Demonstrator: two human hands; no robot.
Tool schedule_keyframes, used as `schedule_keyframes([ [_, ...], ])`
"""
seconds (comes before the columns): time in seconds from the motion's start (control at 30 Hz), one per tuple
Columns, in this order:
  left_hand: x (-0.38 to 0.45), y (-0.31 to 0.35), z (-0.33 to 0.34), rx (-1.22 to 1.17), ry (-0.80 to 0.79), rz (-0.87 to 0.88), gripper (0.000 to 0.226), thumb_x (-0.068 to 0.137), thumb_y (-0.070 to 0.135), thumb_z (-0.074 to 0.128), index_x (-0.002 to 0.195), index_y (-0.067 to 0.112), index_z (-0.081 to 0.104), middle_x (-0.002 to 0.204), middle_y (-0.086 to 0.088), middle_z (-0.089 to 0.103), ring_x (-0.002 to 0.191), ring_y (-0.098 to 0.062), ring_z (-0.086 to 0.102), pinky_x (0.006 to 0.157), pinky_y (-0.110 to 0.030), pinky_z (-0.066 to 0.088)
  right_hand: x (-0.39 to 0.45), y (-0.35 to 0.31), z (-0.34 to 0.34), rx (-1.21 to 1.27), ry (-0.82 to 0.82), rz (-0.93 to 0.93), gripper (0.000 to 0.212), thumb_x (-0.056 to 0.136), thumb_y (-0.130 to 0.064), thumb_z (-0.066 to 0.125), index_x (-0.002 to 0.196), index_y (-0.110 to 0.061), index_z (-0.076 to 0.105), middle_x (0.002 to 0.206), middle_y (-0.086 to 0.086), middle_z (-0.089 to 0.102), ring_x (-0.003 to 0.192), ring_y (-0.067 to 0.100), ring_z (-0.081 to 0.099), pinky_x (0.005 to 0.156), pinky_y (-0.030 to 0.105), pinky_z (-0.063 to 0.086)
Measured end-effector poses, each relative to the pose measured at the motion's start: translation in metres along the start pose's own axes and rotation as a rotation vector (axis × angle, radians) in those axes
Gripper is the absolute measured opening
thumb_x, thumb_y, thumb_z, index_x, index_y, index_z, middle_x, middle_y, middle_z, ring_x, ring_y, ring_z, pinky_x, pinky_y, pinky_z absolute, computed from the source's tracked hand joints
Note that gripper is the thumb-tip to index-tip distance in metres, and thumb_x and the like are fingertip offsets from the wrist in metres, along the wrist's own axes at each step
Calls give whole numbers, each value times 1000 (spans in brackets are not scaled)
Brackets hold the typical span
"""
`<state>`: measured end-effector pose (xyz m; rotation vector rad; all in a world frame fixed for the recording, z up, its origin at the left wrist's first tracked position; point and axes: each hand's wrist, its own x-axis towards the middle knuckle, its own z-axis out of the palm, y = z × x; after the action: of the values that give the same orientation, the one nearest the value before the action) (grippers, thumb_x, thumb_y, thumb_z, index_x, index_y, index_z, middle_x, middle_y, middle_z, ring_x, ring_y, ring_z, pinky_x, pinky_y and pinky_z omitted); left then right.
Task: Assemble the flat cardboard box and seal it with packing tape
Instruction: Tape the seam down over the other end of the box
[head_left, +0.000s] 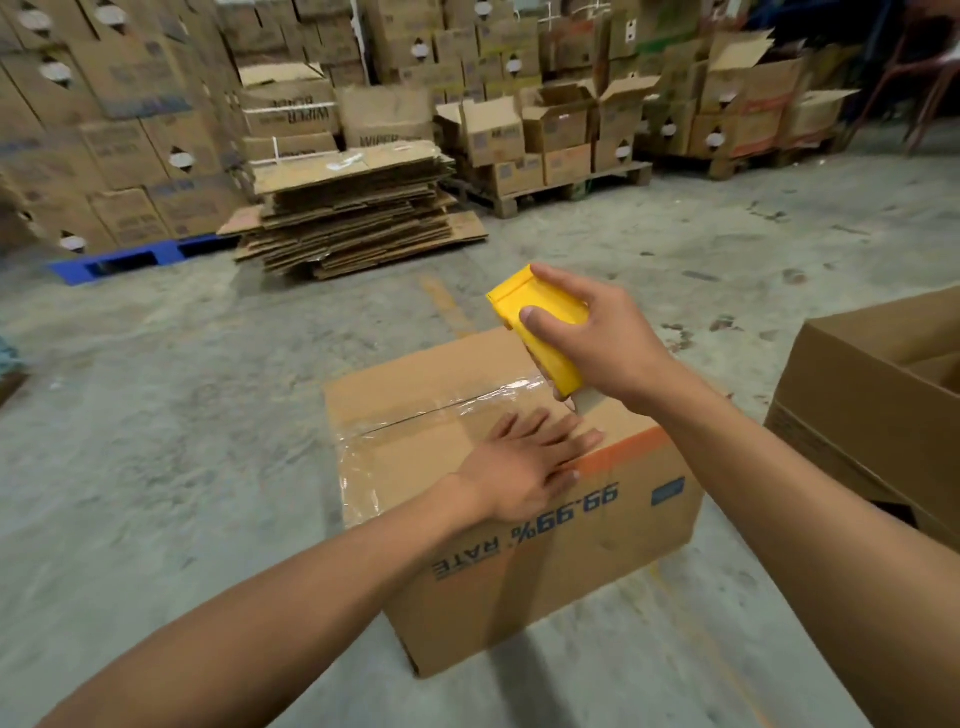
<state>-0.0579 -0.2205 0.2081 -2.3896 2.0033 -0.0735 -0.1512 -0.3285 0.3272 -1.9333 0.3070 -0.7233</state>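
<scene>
left hand (524, 467) flat on box (545, 551), right hand (597, 332) gripping dispenser (545, 327)

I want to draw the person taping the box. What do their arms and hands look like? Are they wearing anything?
Both arms are bare all the way up as far as the picture shows: no sleeves. The left hand and the right hand wear no gloves, and no watch, ring or bracelet shows. Each is an ordinary hand with short fingernails.
</scene>
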Motion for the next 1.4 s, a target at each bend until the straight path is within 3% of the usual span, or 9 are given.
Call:
schedule_keyframes([
  [0.1, 29, 22, -1, -43, -67, -69, 52, 101, 48, 20, 152, 44, 5, 163, 5, 15, 147, -29, 14, 117, -52, 7, -4, -2, -10, 110, 3, 55, 47, 91, -21, 67, 137, -26, 56, 92, 6, 63, 55, 19, 56, 42, 19, 50],
  [0.27, 70, 58, -6, -85, 61, -83, 48, 103, 35, 27, 150, 29, 27, 159, -1, 24, 145, -30, 19, 114, -49, 21, -7, 3, -26, 369, -85, 159, 45, 93, -21, 66, 137, -24, 57, 69, 6, 68, 41, 24, 53, 38, 29, 50],
  [0.43, 51, 50, -33, -915, 85, -155, 33, 84, 26, 58, 113, 10, 60, 104, -5, 66, 93, -13, 56, 80, -16, 41, -17, 22, -66, 677, -272, 307, 46, 91, -36, 56, 137, -31, 56, 47, 5, 43, 30, 13, 42, 41, 26, 46],
  [0.57, 30, 10, -61, -1073, 218, -442, 23, 93, 20, 53, 105, 12, 71, 101, -5, 72, 91, -17, 64, 77, -27, 46, -26, 57, -93, 979, -561, 288, 35, 93, -41, 53, 120, -27, 71, 47, -3, 52, 32, 4, 50, 44, 22, 47],
  [0.63, 17, -3, -89, -1440, 107, -558, 30, 96, 33, 50, 99, 11, 69, 87, -5, 69, 77, -20, 66, 64, -28, 45, -26, 70, -98, 1052, -823, 194, 52, 103, -42, 27, 109, -25, 75, 64, -7, 68, 49, 2, 64, 56, 21, 47],
  [0.73, -2, -5, -122, -1787, -202, -578, 55, 89, 61, 51, 103, 10, 64, 82, -8, 66, 67, -23, 66, 52, -26, 45, -23, 74, -98, 1053, -911, 136, 66, 103, -42, 13, 110, -23, 75, 75, -8, 74, 61, 1, 69, 60, 19, 47],
  [0.87, -9, 15, -142, -1909, -379, -526, 63, 78, 69, 58, 102, 11, 55, 77, -6, 58, 62, -19, 59, 48, -23, 43, -22, 79, -97, 1092, -946, 155, 65, 103, -42, 18, 99, -13, 77, 74, -5, 75, 62, 3, 71, 62, 20, 50],
  [1.13, -11, 33, -142, -2029, -450, -471, 29, 79, 40, 72, 86, 12, 66, 77, -2, 64, 64, -14, 63, 53, -22, 48, -29, 73, -109, 1041, -932, 184, 63, 103, -42, 16, 111, -22, 75, 78, -9, 76, 42, 4, 58, 59, 17, 45],
  [1.4, -13, 40, -138, -2086, -369, -556, 15, 89, 15, 63, 93, 3, 72, 97, -12, 74, 80, -20, 73, 64, -28, 58, -34, 74, -117, 1020, -886, 249, 57, 105, -36, 20, 111, -20, 74, 77, -7, 75, 63, 1, 71, 62, 19, 51],
])
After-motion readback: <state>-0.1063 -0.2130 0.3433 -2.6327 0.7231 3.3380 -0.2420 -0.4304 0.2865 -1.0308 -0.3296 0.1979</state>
